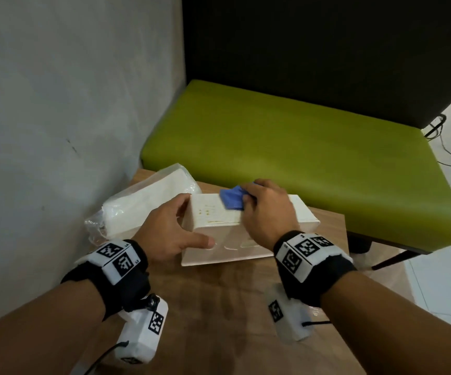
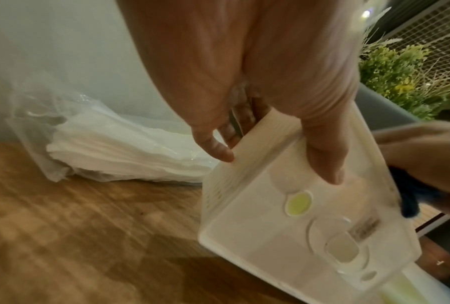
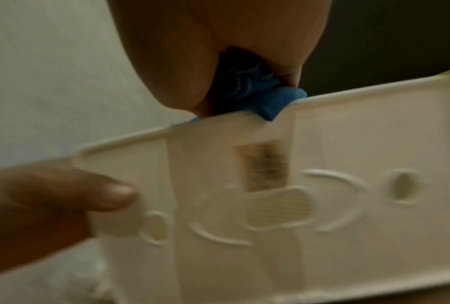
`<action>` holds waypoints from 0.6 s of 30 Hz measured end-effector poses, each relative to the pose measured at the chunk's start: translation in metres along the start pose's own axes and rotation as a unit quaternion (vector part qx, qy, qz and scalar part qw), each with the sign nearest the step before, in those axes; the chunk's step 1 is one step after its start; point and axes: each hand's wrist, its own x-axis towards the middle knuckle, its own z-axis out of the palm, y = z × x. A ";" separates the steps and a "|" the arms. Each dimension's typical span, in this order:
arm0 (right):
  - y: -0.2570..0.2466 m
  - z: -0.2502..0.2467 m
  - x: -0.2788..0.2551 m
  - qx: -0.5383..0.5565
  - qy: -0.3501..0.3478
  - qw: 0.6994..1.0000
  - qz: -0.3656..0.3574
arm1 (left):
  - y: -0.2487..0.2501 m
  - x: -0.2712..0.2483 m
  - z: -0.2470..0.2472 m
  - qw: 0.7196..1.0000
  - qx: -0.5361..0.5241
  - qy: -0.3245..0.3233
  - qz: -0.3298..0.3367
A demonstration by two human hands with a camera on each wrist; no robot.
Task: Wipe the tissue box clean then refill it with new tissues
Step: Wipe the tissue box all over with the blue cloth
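A white plastic tissue box (image 1: 213, 220) stands on its side on the wooden table (image 1: 219, 307). My left hand (image 1: 173, 231) grips its left end, thumb on the near face and fingers behind. In the left wrist view the tissue box (image 2: 270, 222) shows its moulded face under my left hand (image 2: 278, 160). My right hand (image 1: 262, 212) presses a crumpled blue cloth (image 1: 232, 198) onto the box's top side. The right wrist view shows the blue cloth (image 3: 254, 96) bunched in my right hand (image 3: 218, 61) against the box's upper edge (image 3: 322, 98). A clear bag of white tissues (image 1: 143, 204) lies left of the box.
A grey wall (image 1: 56, 104) runs close along the table's left side. Behind the table stands a green padded bench (image 1: 300, 147) with a dark backrest. White floor tiles and a black cable (image 1: 446, 155) show at the right. Green plants (image 2: 400, 67) appear in the left wrist view.
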 end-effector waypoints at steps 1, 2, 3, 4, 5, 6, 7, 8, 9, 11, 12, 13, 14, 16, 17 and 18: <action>-0.012 0.001 0.001 0.018 -0.009 1.000 -0.013 | 0.003 0.001 0.001 1.000 -0.006 0.005 0.008; -0.025 0.001 0.002 0.036 -0.012 0.999 -0.028 | 0.007 0.002 0.001 1.000 -0.011 0.009 0.016; -0.036 0.000 0.001 0.055 -0.010 0.998 -0.043 | 0.011 0.003 0.002 1.000 -0.013 0.014 0.022; -0.045 0.000 -0.001 0.074 -0.005 0.996 -0.056 | 0.015 0.003 0.002 0.999 -0.015 0.020 0.029; -0.051 0.000 -0.005 0.091 0.003 0.994 -0.068 | 0.019 0.004 0.001 0.999 -0.014 0.026 0.034; -0.054 -0.002 -0.010 0.103 0.011 0.991 -0.080 | 0.023 0.003 0.001 0.999 -0.011 0.030 0.039; -0.053 -0.004 -0.016 0.109 0.016 0.990 -0.094 | 0.025 0.003 -0.001 0.999 -0.008 0.031 0.040; -0.049 -0.007 -0.022 0.109 0.015 0.988 -0.106 | 0.026 0.002 -0.002 0.999 -0.007 0.028 0.037; -0.041 -0.010 -0.026 0.107 0.014 0.988 -0.113 | 0.025 0.002 -0.003 0.999 -0.005 0.026 0.031; -0.022 -0.017 -0.029 0.096 0.024 0.991 -0.093 | 0.022 0.001 -0.005 1.000 0.002 0.027 0.012; -0.011 -0.020 -0.027 0.088 0.032 0.994 -0.061 | 0.020 0.001 -0.006 1.000 0.001 0.028 0.005; -0.002 -0.022 -0.024 0.079 0.042 0.996 -0.022 | 0.019 0.001 -0.006 1.000 0.002 0.026 0.001; 0.006 -0.025 -0.019 0.068 0.049 0.996 0.015 | 0.019 0.001 -0.005 1.000 0.004 0.025 0.000; 0.015 -0.027 -0.005 0.041 0.042 0.996 0.065 | 0.023 0.001 -0.004 1.000 0.004 0.023 0.003; 0.014 -0.026 0.001 0.034 0.030 0.996 0.075 | 0.026 0.001 -0.003 1.000 0.004 0.024 0.002; 0.007 -0.025 0.006 0.033 0.022 0.997 0.069 | 0.028 0.001 -0.003 1.000 0.002 0.025 0.001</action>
